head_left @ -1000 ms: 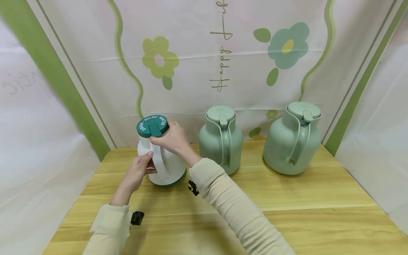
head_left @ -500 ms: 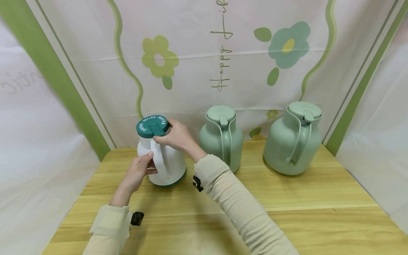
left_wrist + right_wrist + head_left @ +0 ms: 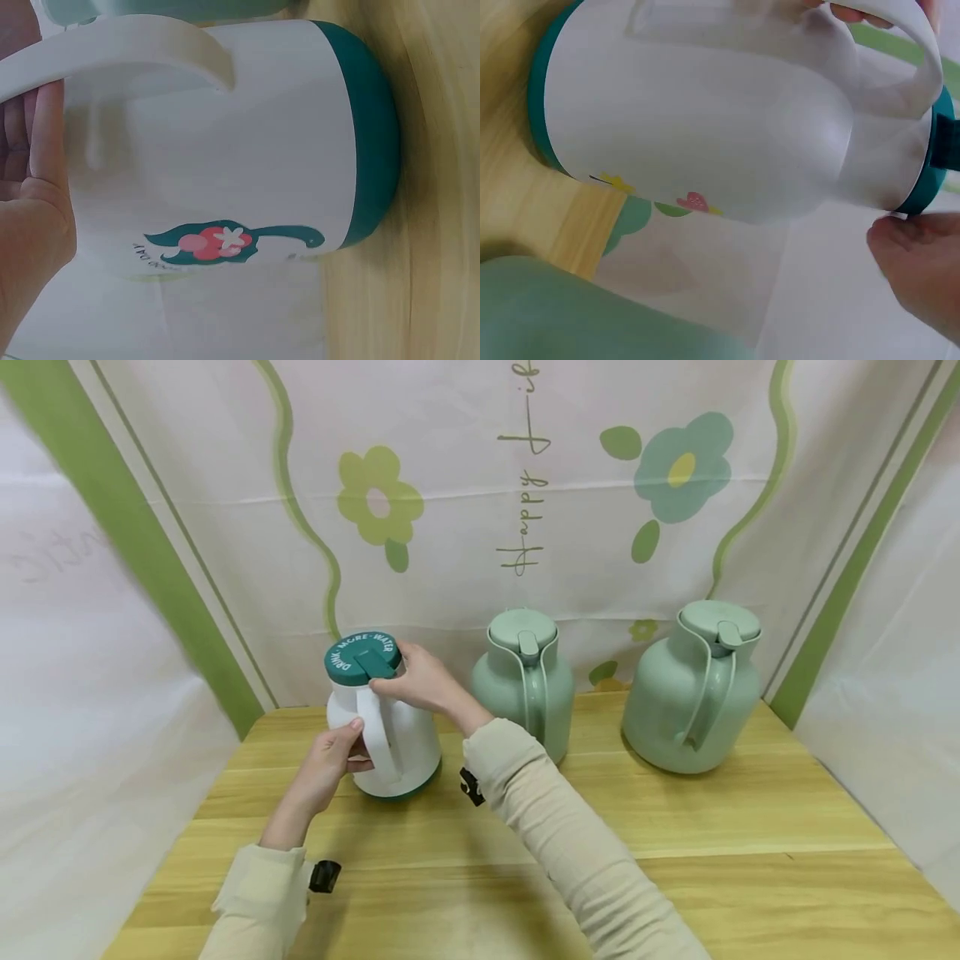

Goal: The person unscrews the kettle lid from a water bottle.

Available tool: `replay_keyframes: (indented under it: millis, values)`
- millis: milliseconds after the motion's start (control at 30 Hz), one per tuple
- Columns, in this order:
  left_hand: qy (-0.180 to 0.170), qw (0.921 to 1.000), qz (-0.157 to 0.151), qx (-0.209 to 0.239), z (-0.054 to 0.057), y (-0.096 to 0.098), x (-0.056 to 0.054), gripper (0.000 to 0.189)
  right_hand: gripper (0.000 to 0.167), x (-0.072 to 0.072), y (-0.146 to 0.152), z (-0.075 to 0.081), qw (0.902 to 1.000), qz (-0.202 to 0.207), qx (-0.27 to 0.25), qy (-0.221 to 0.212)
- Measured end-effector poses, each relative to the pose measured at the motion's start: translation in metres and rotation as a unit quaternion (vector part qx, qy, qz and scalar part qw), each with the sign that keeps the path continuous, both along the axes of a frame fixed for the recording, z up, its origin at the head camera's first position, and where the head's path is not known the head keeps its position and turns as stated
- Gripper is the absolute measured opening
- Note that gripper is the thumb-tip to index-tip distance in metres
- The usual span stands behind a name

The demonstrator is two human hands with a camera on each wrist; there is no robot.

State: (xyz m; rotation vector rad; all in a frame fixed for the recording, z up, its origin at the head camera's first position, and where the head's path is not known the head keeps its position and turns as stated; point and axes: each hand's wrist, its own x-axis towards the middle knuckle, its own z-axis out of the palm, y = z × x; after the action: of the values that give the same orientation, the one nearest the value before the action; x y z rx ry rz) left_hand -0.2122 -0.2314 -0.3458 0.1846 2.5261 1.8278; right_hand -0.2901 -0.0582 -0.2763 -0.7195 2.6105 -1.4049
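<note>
A white thermos jug (image 3: pixel 414 745) with a dark green base stands upright at the table's left. Its dark green lid (image 3: pixel 347 662) has white lettering and a raised tab, which points right of the handle. My left hand (image 3: pixel 324 767) holds the white handle (image 3: pixel 381 745), thumb on the near side and fingers passing behind it; the left wrist view also shows fingers (image 3: pixel 46 135) under the handle. With the right hand (image 3: pixel 423 681) I grip the lid's right side, thumb by the tab. In the right wrist view the lid (image 3: pixel 928 176) sits on the jug's neck.
Two pale green thermos jugs stand to the right, one at the middle (image 3: pixel 557 693) close to my right forearm, one farther right (image 3: pixel 667 710). The wooden table (image 3: pixel 712 893) ends at a flower-print cloth backdrop (image 3: pixel 457 527); cloth also hangs at both sides.
The lid has turned, its tab swinging right, away from the handle. My right hand and forearm have moved slightly right with it. The left hand keeps its hold on the handle.
</note>
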Motion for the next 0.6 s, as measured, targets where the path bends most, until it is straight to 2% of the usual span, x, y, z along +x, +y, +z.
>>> replay_keyframes:
  millis: [167,300,600]
  values:
    - [-0.005,0.9999,0.009,-0.008,0.001,-0.002,0.003,0.059,0.068,0.008,-0.005,0.001,0.9982,-0.036,0.000,0.048]
    - [0.000,0.9998,0.022,-0.006,0.002,0.000,0.005,0.059,0.067,0.012,-0.006,0.004,0.9969,-0.053,0.006,0.057]
    - [0.011,0.9996,0.025,0.008,0.004,0.009,0.007,0.054,0.074,0.006,0.002,0.006,0.9995,-0.029,0.008,0.009]
